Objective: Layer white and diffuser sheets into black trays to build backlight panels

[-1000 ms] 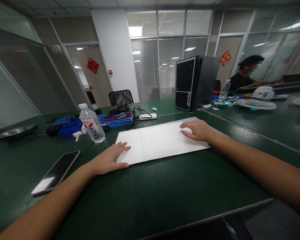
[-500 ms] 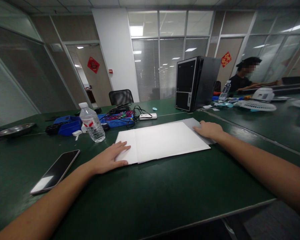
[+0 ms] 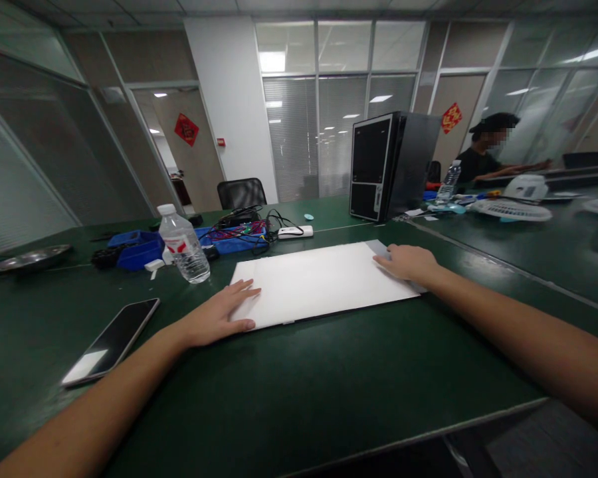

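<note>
A flat white sheet or thin board lies on the green table. A strip of a grey sheet shows at its far right corner, seemingly under the white. My left hand rests open on the white sheet's left end, fingers spread and thumb by the near edge. My right hand is closed at the right end, thumb over the top; its other fingers are partly hidden and seem to grip the grey sheet. A phone lies left of my left forearm.
Behind the sheet stand a water bottle, blue trays with cables and a white power bank-like block. A black computer tower stands farther back. To the right are a white fan and a seated person.
My right hand has moved a little left with the grey sheet, so less grey shows. The seam near the left end of the white sheet no longer shows. My left hand stays put.
</note>
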Demonstrator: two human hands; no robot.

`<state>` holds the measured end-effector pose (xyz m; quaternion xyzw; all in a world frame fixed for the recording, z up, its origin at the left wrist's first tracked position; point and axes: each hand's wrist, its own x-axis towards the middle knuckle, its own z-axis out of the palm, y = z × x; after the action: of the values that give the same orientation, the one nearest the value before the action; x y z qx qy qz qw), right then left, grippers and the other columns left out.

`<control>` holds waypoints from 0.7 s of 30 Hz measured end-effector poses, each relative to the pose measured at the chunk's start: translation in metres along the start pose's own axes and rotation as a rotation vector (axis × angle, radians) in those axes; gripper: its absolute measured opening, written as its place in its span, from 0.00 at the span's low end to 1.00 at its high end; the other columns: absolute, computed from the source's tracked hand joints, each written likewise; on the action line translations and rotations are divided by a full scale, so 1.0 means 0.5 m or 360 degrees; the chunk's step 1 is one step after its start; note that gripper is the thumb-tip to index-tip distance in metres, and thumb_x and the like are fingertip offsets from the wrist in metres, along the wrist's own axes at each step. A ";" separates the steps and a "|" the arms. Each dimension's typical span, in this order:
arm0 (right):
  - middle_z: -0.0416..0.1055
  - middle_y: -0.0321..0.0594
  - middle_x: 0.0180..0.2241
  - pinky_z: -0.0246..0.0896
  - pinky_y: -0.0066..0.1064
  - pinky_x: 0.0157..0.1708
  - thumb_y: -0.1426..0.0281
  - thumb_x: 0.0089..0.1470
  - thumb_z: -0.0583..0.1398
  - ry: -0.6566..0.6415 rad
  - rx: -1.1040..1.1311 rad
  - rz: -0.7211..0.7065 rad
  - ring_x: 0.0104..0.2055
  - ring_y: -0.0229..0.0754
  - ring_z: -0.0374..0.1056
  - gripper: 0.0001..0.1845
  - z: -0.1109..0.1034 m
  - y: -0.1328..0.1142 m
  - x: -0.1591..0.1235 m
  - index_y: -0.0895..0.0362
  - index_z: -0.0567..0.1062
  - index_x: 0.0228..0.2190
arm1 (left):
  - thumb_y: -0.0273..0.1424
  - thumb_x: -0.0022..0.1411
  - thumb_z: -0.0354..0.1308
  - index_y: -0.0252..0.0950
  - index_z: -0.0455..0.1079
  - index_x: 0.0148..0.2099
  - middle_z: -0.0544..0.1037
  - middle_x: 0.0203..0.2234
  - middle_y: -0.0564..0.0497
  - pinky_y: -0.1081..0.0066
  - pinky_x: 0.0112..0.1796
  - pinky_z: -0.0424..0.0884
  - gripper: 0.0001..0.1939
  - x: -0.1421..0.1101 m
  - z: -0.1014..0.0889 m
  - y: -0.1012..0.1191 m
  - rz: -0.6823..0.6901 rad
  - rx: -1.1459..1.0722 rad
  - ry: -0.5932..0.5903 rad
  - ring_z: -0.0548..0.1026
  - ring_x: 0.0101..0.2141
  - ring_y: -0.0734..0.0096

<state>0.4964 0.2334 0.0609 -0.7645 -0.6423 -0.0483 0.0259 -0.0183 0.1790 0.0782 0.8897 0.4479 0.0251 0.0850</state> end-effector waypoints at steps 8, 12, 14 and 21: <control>0.77 0.58 0.54 0.70 0.52 0.45 0.38 0.64 0.43 0.0081 0.0081 -0.0092 0.51 0.64 0.75 0.45 -0.011 -0.014 -0.012 0.58 0.77 0.59 | 0.68 0.62 0.54 0.42 0.55 0.78 0.51 0.77 0.40 0.41 0.70 0.54 0.53 -0.001 0.001 -0.004 0.0024 0.0025 -0.0015 0.50 0.75 0.40; 0.78 0.57 0.53 0.70 0.51 0.45 0.39 0.65 0.43 0.0157 0.0142 -0.0137 0.50 0.63 0.75 0.44 -0.015 -0.021 -0.018 0.57 0.78 0.57 | 0.68 0.61 0.56 0.41 0.55 0.78 0.49 0.78 0.39 0.41 0.71 0.51 0.55 0.000 0.002 -0.007 0.0031 0.0031 -0.0036 0.49 0.75 0.40; 0.79 0.56 0.53 0.71 0.51 0.45 0.40 0.66 0.44 0.0197 0.0157 -0.0157 0.49 0.62 0.76 0.43 -0.015 -0.024 -0.020 0.56 0.78 0.57 | 0.68 0.60 0.57 0.40 0.54 0.78 0.49 0.78 0.39 0.41 0.71 0.51 0.56 0.000 0.003 -0.007 0.0028 0.0029 -0.0041 0.48 0.75 0.40; 0.80 0.53 0.52 0.71 0.52 0.46 0.41 0.66 0.45 0.0286 0.0228 -0.0211 0.49 0.61 0.76 0.41 -0.020 -0.031 -0.026 0.55 0.80 0.55 | 0.65 0.61 0.60 0.42 0.56 0.78 0.51 0.77 0.39 0.39 0.70 0.52 0.53 0.001 0.005 -0.006 0.0042 0.0032 -0.0009 0.50 0.75 0.39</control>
<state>0.4785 0.2225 0.0690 -0.7092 -0.6883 -0.0721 0.1347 -0.0200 0.1808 0.0754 0.8964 0.4361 0.0192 0.0770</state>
